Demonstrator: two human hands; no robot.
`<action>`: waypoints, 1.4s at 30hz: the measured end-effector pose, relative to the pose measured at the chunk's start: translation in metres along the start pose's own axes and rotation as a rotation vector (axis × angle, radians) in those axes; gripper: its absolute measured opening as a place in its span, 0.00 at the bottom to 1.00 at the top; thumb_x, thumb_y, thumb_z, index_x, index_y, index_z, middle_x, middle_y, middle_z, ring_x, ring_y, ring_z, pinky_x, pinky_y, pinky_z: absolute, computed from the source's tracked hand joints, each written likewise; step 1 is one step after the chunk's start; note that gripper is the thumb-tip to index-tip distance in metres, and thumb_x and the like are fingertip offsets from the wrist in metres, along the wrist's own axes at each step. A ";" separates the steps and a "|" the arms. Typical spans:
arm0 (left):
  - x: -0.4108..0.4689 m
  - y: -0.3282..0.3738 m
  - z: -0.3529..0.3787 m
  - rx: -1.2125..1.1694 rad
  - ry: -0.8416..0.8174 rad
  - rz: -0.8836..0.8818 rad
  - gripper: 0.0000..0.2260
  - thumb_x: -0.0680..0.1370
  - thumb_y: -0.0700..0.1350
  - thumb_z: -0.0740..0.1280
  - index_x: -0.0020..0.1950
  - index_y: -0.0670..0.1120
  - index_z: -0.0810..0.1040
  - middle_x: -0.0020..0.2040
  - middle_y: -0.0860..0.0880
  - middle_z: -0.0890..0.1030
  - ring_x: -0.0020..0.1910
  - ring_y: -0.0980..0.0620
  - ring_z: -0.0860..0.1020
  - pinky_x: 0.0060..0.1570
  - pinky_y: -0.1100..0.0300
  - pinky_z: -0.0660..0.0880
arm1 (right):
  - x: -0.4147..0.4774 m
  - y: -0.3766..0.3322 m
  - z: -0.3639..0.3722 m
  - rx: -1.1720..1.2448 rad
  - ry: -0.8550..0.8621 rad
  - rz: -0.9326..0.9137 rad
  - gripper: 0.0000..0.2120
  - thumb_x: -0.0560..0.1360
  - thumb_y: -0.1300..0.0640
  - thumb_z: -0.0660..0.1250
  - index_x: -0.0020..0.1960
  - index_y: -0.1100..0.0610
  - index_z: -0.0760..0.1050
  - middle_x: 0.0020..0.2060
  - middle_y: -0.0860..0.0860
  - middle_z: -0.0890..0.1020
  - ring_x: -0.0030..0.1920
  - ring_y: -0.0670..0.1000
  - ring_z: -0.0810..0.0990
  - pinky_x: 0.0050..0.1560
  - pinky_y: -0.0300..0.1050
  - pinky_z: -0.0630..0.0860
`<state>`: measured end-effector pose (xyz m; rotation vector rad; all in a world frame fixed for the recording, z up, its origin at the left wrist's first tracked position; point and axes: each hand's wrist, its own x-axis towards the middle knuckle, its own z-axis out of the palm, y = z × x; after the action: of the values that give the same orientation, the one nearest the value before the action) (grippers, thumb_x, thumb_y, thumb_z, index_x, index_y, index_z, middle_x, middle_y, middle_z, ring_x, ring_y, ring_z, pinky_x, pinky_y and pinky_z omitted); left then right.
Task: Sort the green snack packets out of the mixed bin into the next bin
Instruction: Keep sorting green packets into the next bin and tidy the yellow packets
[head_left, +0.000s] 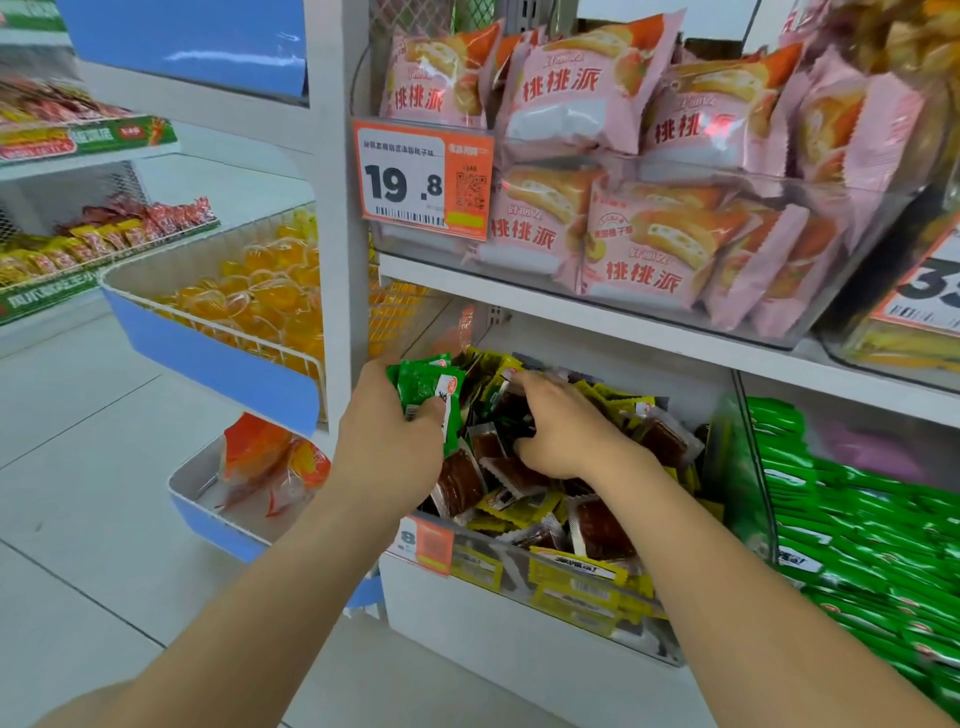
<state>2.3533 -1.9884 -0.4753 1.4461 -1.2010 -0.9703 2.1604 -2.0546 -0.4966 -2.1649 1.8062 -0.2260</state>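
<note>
At mixed bin (597, 629): holding green packets (431, 395) bunched in curled left hand (387, 431), freeing right hand (563, 431) to rake brown packets (462, 483) with bent fingers (535, 387), grasp indeterminate.

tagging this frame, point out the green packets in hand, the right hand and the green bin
green packets (429, 397): head view, front of the top packet
right hand (563, 434): head view, back of the hand
green bin (758, 467): head view, its clear left wall
</note>
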 end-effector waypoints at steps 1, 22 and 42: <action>0.000 -0.001 0.000 0.003 -0.003 -0.004 0.12 0.83 0.44 0.68 0.63 0.55 0.71 0.56 0.49 0.81 0.53 0.45 0.83 0.53 0.40 0.83 | 0.003 0.001 0.000 0.014 -0.015 -0.008 0.43 0.75 0.60 0.73 0.83 0.52 0.54 0.77 0.54 0.64 0.76 0.60 0.65 0.72 0.58 0.71; -0.002 0.008 0.003 0.097 -0.011 0.023 0.09 0.83 0.43 0.66 0.60 0.50 0.70 0.53 0.48 0.79 0.51 0.43 0.83 0.52 0.40 0.83 | -0.010 0.013 -0.017 -0.042 0.284 -0.169 0.19 0.82 0.53 0.61 0.73 0.52 0.68 0.36 0.48 0.80 0.41 0.54 0.79 0.49 0.51 0.74; -0.050 0.026 0.044 0.230 -0.241 0.177 0.10 0.85 0.44 0.64 0.65 0.53 0.69 0.53 0.53 0.82 0.48 0.54 0.83 0.50 0.49 0.82 | -0.143 0.048 -0.060 0.015 0.040 -0.207 0.08 0.81 0.50 0.68 0.59 0.42 0.76 0.47 0.41 0.84 0.45 0.38 0.78 0.52 0.46 0.77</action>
<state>2.2962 -1.9484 -0.4592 1.3973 -1.6337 -0.9249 2.0695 -1.9298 -0.4453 -2.3527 1.5940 -0.3299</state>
